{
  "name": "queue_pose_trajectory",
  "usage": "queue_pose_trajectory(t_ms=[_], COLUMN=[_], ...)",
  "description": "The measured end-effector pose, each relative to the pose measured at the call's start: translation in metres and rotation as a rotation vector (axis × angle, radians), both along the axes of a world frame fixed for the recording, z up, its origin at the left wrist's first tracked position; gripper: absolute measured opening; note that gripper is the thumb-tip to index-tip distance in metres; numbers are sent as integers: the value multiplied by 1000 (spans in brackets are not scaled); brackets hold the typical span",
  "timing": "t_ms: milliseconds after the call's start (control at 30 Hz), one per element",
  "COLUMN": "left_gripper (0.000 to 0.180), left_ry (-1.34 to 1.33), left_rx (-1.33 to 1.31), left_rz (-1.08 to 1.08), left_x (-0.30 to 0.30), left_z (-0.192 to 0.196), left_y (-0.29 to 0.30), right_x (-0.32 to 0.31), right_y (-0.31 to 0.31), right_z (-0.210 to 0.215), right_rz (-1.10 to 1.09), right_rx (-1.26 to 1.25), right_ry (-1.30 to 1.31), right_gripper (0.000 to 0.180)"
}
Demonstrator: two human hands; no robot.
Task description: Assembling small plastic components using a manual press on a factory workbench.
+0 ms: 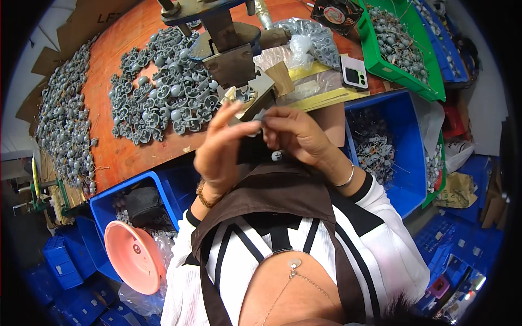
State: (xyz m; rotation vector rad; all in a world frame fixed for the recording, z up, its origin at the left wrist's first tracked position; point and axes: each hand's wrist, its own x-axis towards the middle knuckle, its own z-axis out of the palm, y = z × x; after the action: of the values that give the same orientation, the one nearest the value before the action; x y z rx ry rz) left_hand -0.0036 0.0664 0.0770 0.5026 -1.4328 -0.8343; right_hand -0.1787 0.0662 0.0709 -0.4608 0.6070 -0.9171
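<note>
In front of my chest, my right hand (298, 132) pinches a small light-grey plastic piece (259, 116) between thumb and fingertips. My left hand (218, 155) is raised beside it with the fingers apart; one finger points at the pinched piece, and whether it touches cannot be made out. Just under my right hand shows a small round grey part (277, 156), against the dark apron. Beyond both hands stands a bench press (231, 65) with a worn metal block. A grey part (246, 94) sits at the press's base, close to my left fingertips.
Grey plastic shells (163, 89) lie heaped on the red-orange tabletop (117, 163), with wired grey parts (65, 119) further left. A phone (354, 72), a fan (336, 15) and a green crate (429, 81) are right. Blue bins (410, 157) and a pink basin (128, 255) flank me.
</note>
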Motion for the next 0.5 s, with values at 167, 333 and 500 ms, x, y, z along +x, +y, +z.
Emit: queue_pose_trajectory(t_ms=[167,333,500], left_gripper=[24,21,23], left_ry=[214,-61,328], left_rx=[117,-74,38], left_rz=[-83,-97,73], left_x=[9,2,11], left_z=[-2,4,-4], left_y=[-3,-5,0], right_x=[-6,1,1], right_y=[-7,-4,-1], right_z=[8,6,-2], right_rz=[199,165,-164], right_rx=[-215,-211,-395], right_ry=[330,202,366], right_gripper=[25,22,23])
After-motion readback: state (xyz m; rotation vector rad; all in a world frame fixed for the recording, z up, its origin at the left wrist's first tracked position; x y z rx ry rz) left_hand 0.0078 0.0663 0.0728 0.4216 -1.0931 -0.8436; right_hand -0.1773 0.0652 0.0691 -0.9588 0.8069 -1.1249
